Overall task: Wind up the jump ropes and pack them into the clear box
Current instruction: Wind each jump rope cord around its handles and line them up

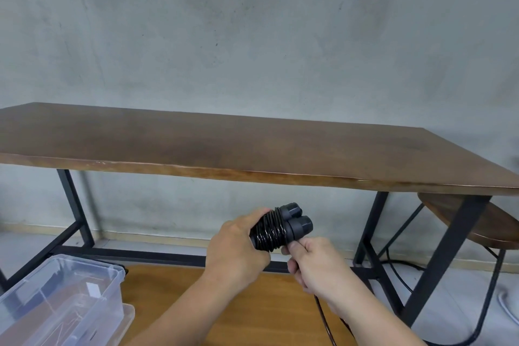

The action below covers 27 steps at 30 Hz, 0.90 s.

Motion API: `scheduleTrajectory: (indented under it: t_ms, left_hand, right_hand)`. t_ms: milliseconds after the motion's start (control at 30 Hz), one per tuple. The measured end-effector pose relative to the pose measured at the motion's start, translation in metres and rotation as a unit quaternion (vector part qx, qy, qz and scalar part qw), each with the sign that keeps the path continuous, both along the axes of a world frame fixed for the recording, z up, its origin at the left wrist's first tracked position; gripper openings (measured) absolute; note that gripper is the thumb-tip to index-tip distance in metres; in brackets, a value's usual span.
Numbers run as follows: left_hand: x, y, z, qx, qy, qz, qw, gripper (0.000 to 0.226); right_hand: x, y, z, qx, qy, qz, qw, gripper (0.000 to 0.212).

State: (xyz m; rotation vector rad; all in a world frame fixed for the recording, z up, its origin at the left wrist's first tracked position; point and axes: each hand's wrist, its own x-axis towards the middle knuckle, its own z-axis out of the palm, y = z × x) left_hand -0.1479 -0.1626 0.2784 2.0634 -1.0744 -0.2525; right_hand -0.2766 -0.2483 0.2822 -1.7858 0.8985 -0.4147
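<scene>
Risk: the loose black cord (323, 314) trailing down below the right hand looks unwound; if tension drops, I'd say the coils could spring off
Left hand (236, 247): wrapped round the black jump rope bundle (276, 229), two plastic handles side by side, held mid-air near the dark wooden table (196, 140)
Right hand (314, 264): fingers curled, pinching the cord just below the handles
Clear plastic box (61, 298): near left, lid off, on the low orange-brown wooden surface (252, 303)
</scene>
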Motion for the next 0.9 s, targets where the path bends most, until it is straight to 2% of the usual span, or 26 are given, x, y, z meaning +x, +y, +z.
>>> scheduleTrajectory:
  t_ms: [167,367,500,633,767,900]
  left_hand:
    - [-0.005,-0.002,-0.005,0.018,-0.079,0.013,0.997,0.077]
    - [-0.004,-0.004,-0.010,0.053,-0.159,0.023,0.986,0.074]
    - [0.002,-0.003,-0.011,0.096,-0.201,0.024,0.975,0.072]
    - [0.004,0.000,-0.004,0.127,-0.236,-0.007,0.963,0.072]
    - [0.005,0.005,0.010,0.157,-0.227,-0.078,0.958,0.077]
    - [0.006,0.011,0.026,0.175,-0.172,-0.171,0.954,0.078]
  right_hand:
    - [-0.006,0.002,0.006,0.007,0.043,0.018,0.999,0.030]
    - [-0.011,0.003,0.010,-0.113,0.163,0.070,0.978,0.038]
    - [-0.016,0.002,0.020,-0.195,0.248,0.131,0.940,0.030]
    - [-0.019,-0.001,0.049,-0.295,0.297,0.189,0.888,0.032]
    - [-0.019,-0.013,0.080,-0.328,0.327,0.264,0.846,0.029]
    - [-0.017,-0.025,0.099,-0.321,0.330,0.327,0.826,0.025]
